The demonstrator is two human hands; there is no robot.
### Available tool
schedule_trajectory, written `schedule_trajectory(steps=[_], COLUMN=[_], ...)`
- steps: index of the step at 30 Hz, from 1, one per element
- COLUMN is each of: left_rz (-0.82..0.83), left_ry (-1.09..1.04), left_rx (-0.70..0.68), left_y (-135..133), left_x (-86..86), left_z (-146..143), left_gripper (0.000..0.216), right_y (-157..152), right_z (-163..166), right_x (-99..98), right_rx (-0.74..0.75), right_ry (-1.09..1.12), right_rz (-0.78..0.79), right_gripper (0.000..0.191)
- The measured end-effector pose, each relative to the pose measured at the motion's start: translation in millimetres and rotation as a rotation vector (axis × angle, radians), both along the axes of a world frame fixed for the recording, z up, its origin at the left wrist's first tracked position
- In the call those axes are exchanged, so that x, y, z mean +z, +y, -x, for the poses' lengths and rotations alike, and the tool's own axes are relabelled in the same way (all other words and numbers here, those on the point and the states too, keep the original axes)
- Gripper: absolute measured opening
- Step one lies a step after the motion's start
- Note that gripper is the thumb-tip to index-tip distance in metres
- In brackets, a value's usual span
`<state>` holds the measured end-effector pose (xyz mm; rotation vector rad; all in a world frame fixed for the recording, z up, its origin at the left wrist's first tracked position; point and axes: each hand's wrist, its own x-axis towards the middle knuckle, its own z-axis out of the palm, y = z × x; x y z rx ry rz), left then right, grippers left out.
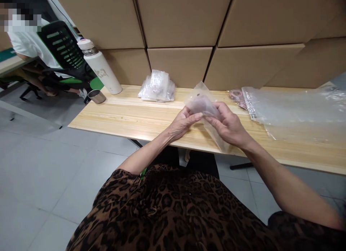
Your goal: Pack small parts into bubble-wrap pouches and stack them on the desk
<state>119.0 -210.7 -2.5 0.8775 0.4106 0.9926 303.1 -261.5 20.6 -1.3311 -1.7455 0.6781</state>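
Both hands grip one frosted plastic bag [201, 104] above the wooden table's front part. My left hand [186, 122] pinches its near left side, thumb on top. From the right, my right hand [226, 124] closes on the bag, its thumb near the left thumb. Something faintly pinkish shows through the plastic, but I cannot make out its kind. A loose part of the bag hangs down toward the table's front edge. Farther back lies a pile of filled clear bags [156, 87]. To the right, flat plastic bags [294, 108] lie spread, with small pink packets [237, 96] beside them.
A white bottle [101, 70] and a metal cup [96, 96] stand at the left end of the wooden table [121, 117]. Stacked cardboard boxes [178, 20] form a wall behind it. At far left a person in a white shirt sits on a green-and-black chair [63, 45].
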Motion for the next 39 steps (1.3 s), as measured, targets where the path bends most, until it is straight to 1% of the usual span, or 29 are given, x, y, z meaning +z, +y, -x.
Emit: schedule_trajectory(steps=[4,6,8,11,13,15,17,19,21,22,25,26,27,28,29,30,31,32,33,34,36,38,39], left_rz=[-0.067,-0.093,-0.101,-0.068,-0.03,0.023,0.084,0.122,0.121,0.115,0.068,0.033,-0.01,-0.061,-0.109,-0.141,-0.153,-0.149,-0.134,-0.109,-0.048,0.017,0.016], left_ry=[0.044,0.101,0.151,0.183,0.175,0.136,0.074,0.013,-0.034,-0.051,-0.072,-0.066,-0.053,-0.037,-0.013,0.031,0.093,0.165,0.236,0.298,0.357,0.358,0.361], left_rx=[-0.045,-0.042,-0.02,0.054,0.142,0.243,0.328,0.394,0.455,0.486,0.56,0.571,0.573,0.571,0.56,0.515,0.441,0.349,0.241,0.112,-0.153,-0.35,-0.409], left_y=[2.2,2.3,1.6,0.6,1.1,3.4,8.2,15.4,24.0,27.9,32.4,30.3,26.1,20.1,12.7,4.5,-4.0,-12.2,-19.7,-26.3,-36.5,-42.7,-44.5], left_x=[5.0,6.7,6.3,2.3,0.7,3.4,11.4,22.6,33.7,38.3,46.1,46.6,46.2,45.1,43.6,42.0,40.7,39.7,39.1,38.6,37.4,34.2,31.8], left_z=[5.2,6.0,4.6,-1.6,-6.6,-9.7,-8.9,-3.9,4.2,8.7,20.2,22.6,24.1,24.8,24.9,24.4,23.5,22.3,20.9,19.5,17.1,16.9,18.1], left_gripper=[0.051,0.05,0.048,0.037,0.032,0.027,0.02,0.011,0.005,0.007,0.026,0.032,0.036,0.037,0.036,0.034,0.03,0.025,0.021,0.02,0.022,0.024,0.024], right_y=[10.2,15.1,18.7,19.8,17.2,12.4,6.3,0.0,-6.5,-10.0,-23.4,-28.6,-33.8,-38.7,-42.6,-45.3,-46.6,-46.4,-44.9,-42.6,-36.8,-31.9,-30.2], right_z=[-9.1,-10.6,-9.9,-5.3,-1.7,-0.2,-3.1,-11.6,-24.0,-30.3,-42.1,-41.9,-39.4,-34.8,-28.4,-21.0,-13.1,-5.5,1.2,6.8,14.1,17.5,18.5], right_x=[4.6,4.6,4.0,2.3,1.2,-0.2,-2.6,-6.7,-11.9,-14.3,-17.4,-16.7,-15.1,-12.8,-10.0,-6.9,-3.8,-1.0,1.1,2.3,1.3,-4.6,-8.9], right_rx=[0.102,0.133,0.136,0.1,0.071,0.069,0.098,0.115,0.078,0.031,-0.144,-0.164,-0.145,-0.086,-0.004,0.082,0.154,0.196,0.204,0.186,0.11,0.008,-0.038], right_ry=[0.379,0.488,0.537,0.573,0.59,0.585,0.558,0.523,0.488,0.469,0.447,0.457,0.481,0.518,0.566,0.623,0.686,0.751,0.805,0.837,0.838,0.816,0.813], right_rz=[0.171,0.271,0.35,0.419,0.442,0.461,0.495,0.544,0.581,0.579,0.482,0.458,0.465,0.509,0.58,0.655,0.711,0.732,0.717,0.679,0.61,0.594,0.591], right_gripper=[0.05,0.054,0.054,0.05,0.05,0.052,0.053,0.05,0.049,0.051,0.056,0.057,0.059,0.062,0.067,0.074,0.08,0.083,0.084,0.082,0.071,0.056,0.05])
